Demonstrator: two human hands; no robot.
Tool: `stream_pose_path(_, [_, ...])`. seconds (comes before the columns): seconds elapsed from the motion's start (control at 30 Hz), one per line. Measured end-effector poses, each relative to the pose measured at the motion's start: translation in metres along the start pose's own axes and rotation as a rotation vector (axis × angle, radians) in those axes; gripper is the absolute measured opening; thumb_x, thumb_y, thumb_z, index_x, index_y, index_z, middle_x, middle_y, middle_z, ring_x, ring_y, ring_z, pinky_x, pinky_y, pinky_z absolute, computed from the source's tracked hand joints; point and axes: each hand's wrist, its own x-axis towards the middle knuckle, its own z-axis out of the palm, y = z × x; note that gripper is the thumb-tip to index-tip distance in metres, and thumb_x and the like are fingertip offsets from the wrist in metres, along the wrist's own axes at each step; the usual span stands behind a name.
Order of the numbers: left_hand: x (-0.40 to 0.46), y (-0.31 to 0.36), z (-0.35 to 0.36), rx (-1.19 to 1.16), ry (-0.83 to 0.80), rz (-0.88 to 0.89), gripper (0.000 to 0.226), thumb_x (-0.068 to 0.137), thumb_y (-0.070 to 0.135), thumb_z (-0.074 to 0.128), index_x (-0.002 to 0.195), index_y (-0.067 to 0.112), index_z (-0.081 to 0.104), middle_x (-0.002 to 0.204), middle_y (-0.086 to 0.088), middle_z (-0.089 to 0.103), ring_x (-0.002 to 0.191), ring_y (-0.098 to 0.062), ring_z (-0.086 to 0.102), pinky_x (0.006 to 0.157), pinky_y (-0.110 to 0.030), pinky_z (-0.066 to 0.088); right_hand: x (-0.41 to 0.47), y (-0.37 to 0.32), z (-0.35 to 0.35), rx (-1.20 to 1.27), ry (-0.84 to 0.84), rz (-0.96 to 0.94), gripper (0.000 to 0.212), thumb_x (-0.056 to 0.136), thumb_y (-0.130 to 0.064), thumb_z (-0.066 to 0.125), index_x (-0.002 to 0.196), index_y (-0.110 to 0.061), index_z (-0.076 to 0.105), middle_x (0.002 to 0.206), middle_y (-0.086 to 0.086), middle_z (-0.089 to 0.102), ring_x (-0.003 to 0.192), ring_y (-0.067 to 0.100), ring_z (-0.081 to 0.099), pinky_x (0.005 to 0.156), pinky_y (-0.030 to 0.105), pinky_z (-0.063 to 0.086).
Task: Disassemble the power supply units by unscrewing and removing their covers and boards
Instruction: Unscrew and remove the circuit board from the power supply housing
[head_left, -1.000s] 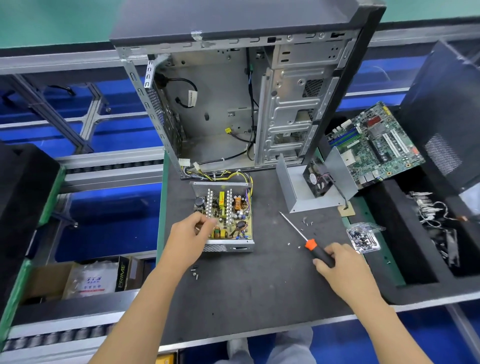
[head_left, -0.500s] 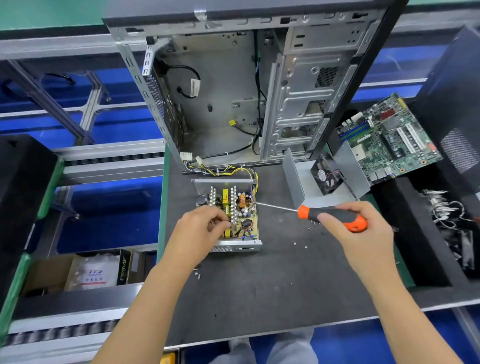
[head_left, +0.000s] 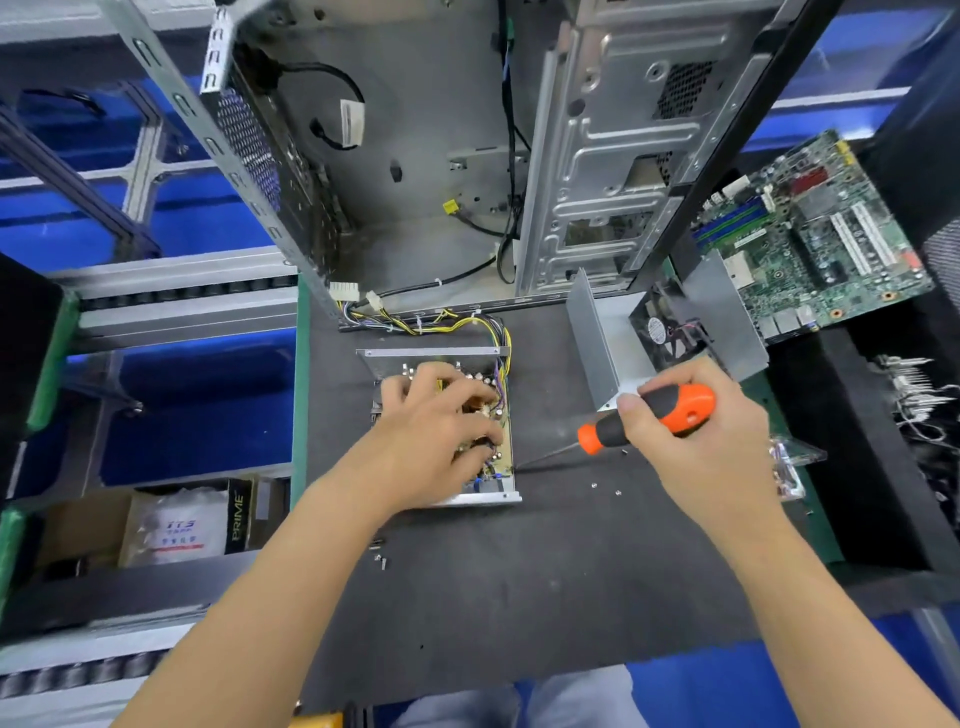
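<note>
Within the last second the right hand (head_left: 696, 431) had lifted the screwdriver (head_left: 649, 415) off the desk (head_left: 519, 597) and, grasping its handle, brought the tip to the near right corner of the open power supply (head_left: 496, 483). The left hand (head_left: 441, 431) pressed spread fingers on its board mid-desk, so a board screw probably came next.
</note>
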Motion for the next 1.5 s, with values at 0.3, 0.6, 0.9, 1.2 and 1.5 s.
stream_pose_path(0.3, [0.004, -0.002, 0.003, -0.033, 0.014, -0.042, 0.005, 0.086, 0.039, 0.073, 0.087, 0.034, 0.075, 0.125, 0.017, 0.059, 0.122, -0.019, 0.031, 0.091, -0.039, 0.019, 0.002, -0.006, 0.005, 0.018, 0.005, -0.015, 0.024, 0.07, -0.05, 0.067, 0.078, -0.029, 0.058, 0.065, -0.001, 0.06, 0.06, 0.016, 0.058, 0.055, 0.017, 0.044])
stream_pose_path(0.6, [0.004, 0.001, 0.005, -0.012, 0.035, -0.022, 0.003, 0.085, 0.034, 0.072, 0.086, 0.035, 0.075, 0.117, 0.019, 0.06, 0.118, -0.022, 0.036, 0.087, -0.038, 0.018, 0.0, -0.008, 0.009, 0.012, -0.019, -0.012, 0.027, 0.071, -0.052, 0.066, 0.076, -0.027, 0.057, 0.063, -0.003, 0.059, 0.058, 0.013, 0.053, 0.054, 0.011, 0.039])
stream_pose_path(0.9, [0.018, 0.016, 0.005, -0.013, -0.185, 0.02, 0.023, 0.1, 0.029, 0.057, 0.114, 0.042, 0.07, 0.105, 0.025, 0.067, 0.125, -0.009, 0.028, 0.094, -0.037, 0.009, -0.002, -0.013, 0.009, 0.009, -0.011, -0.032, 0.023, 0.074, -0.047, 0.069, 0.077, -0.027, 0.057, 0.063, -0.007, 0.06, 0.058, 0.012, 0.055, 0.054, 0.011, 0.039])
stream_pose_path(1.2, [0.021, 0.015, 0.01, -0.028, -0.275, -0.022, 0.022, 0.098, 0.031, 0.055, 0.11, 0.041, 0.071, 0.104, 0.017, 0.066, 0.117, -0.005, 0.026, 0.096, -0.04, 0.015, -0.003, -0.018, 0.01, -0.049, -0.03, -0.042, 0.02, 0.074, -0.04, 0.071, 0.075, -0.026, 0.056, 0.061, -0.003, 0.057, 0.059, 0.012, 0.053, 0.056, 0.01, 0.038])
stream_pose_path(1.5, [0.031, 0.021, 0.006, 0.122, -0.347, -0.026, 0.018, 0.098, 0.043, 0.057, 0.104, 0.037, 0.073, 0.096, 0.017, 0.068, 0.107, -0.011, 0.025, 0.092, -0.047, 0.026, -0.004, -0.018, 0.011, -0.059, -0.004, -0.041, 0.023, 0.073, -0.046, 0.069, 0.075, -0.026, 0.057, 0.058, -0.001, 0.055, 0.061, 0.014, 0.053, 0.056, 0.011, 0.038])
